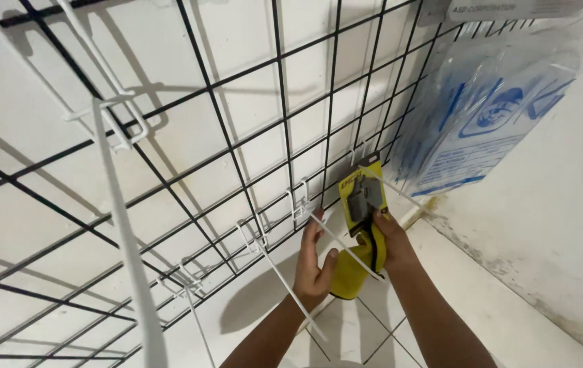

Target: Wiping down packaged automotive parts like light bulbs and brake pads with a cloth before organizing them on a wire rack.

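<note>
Nearest to us, our two forearms rise from the bottom edge of the frame over a pale tiled floor with dark grout lines. Our left hand is curled around the lower left edge of a yellow carded package, thumb pressed against its near end. Our right hand grips the same package from the right, fingers wrapped over its middle, so both hands are closed on it and it is held between them, upright and slightly tilted. The package is a yellow backing card with a clear blister showing a small grey part; its top end reaches up to a white wire hook that juts out from the display just above our right hand. A second white hook crosses in front of the package, and a third slants down just left of our left wrist.

Beyond the hands stands a black wire grid panel set against a white wall, its squares casting soft shadows. More white hooks are clipped to it, one long one running close to the camera at the left. At the far right, clear plastic bags with blue print hang from the grid, well apart from the yellow package.
</note>
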